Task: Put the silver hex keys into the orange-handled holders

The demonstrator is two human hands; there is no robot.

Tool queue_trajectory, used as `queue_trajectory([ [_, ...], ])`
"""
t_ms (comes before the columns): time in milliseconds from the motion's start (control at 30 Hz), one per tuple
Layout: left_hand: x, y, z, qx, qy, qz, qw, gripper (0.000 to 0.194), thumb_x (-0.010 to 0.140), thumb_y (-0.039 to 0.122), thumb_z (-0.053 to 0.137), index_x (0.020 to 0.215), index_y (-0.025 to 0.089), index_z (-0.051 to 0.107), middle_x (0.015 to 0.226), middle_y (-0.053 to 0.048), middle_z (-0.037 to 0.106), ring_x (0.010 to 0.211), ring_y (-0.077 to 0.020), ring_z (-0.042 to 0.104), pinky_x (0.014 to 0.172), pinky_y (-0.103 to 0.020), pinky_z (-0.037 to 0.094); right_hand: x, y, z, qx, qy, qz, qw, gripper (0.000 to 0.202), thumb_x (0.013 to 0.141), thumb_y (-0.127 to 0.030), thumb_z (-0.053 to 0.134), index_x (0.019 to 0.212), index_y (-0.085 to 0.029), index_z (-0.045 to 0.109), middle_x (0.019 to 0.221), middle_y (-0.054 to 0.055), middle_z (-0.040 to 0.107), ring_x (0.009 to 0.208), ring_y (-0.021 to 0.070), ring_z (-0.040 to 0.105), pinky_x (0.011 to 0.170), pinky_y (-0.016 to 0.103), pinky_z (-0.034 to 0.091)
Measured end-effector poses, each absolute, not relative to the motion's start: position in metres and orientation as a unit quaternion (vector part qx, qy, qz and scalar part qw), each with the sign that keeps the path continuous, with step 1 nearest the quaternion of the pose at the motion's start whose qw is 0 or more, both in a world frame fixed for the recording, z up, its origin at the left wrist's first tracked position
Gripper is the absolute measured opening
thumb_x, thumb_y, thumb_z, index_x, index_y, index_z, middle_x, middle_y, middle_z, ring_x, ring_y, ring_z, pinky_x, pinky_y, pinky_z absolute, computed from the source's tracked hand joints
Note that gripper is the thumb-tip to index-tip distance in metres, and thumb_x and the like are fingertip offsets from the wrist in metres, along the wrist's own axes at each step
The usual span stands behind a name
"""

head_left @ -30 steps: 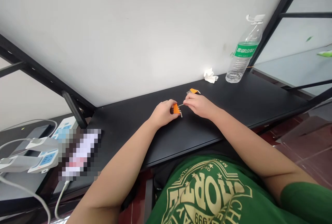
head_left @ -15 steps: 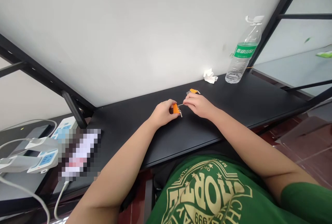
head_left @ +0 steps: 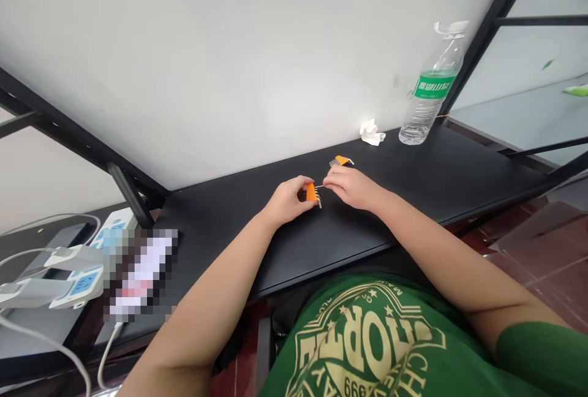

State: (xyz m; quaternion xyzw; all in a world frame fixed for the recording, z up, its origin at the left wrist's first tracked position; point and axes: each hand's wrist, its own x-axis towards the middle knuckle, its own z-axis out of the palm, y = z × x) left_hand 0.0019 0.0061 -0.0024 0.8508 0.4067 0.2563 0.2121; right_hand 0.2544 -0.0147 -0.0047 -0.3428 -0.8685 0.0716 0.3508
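Observation:
Between its thumb and fingers, my left hand (head_left: 288,202) grips an orange holder (head_left: 311,192) with several metal hex keys in it, above the black table (head_left: 220,219). My right hand (head_left: 349,187) is just to the right, its fingers pinched on the end of a thin metal key (head_left: 320,186) that reaches to the orange holder. Behind my right hand, a second orange hex key holder (head_left: 342,160) lies on the table with its keys spread to both sides.
A clear bottle with a green label (head_left: 434,86) and a crumpled white tissue (head_left: 372,133) stand by the wall. On the left are a power strip (head_left: 82,280) with plugs and cables, and a blurred phone (head_left: 142,274). Black metal frames rise at both sides.
Both hands keep nearly the same pose and hold. The view has shifted very slightly, and a little more of the second orange holder shows behind my right hand.

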Motion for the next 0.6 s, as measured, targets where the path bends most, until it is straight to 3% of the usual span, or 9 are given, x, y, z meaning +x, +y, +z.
queue_trajectory([
  [300, 0.008, 0.002, 0.007, 0.892, 0.390, 0.219, 0.063, 0.039, 0.082, 0.032, 0.079, 0.119, 0.023, 0.069, 0.105, -0.005, 0.074, 0.099, -0.0260, 0.068, 0.102, -0.045, 0.052, 0.239, -0.015, -0.007, -0.312, -0.870, 0.117, 0.362, 0.028, 0.099, -0.011, 0.045, 0.106, -0.020, 0.070, 0.109, 0.010, 0.066, 0.093, 0.0212, 0.063, 0.086, 0.036, 0.054],
  [467, 0.010, -0.001, 0.009, 0.899, 0.368, 0.227, 0.068, 0.035, 0.082, 0.034, 0.079, 0.114, 0.023, 0.071, 0.100, -0.004, 0.073, 0.099, -0.0259, 0.067, 0.100, -0.043, 0.053, 0.231, -0.016, -0.007, -0.310, -0.839, 0.209, 0.395, 0.026, 0.084, -0.005, 0.047, 0.100, -0.021, 0.058, 0.102, 0.006, 0.062, 0.086, 0.0189, 0.059, 0.080, 0.034, 0.053],
  [600, 0.008, 0.001, 0.003, 0.883, 0.395, 0.235, 0.101, 0.046, 0.081, 0.039, 0.081, 0.122, 0.024, 0.069, 0.106, -0.005, 0.073, 0.097, -0.0249, 0.069, 0.093, -0.041, 0.057, 0.244, -0.004, -0.010, -0.383, -0.814, 0.191, 0.392, 0.021, 0.085, -0.008, 0.052, 0.100, -0.021, 0.058, 0.099, 0.005, 0.063, 0.086, 0.0196, 0.060, 0.079, 0.034, 0.051],
])
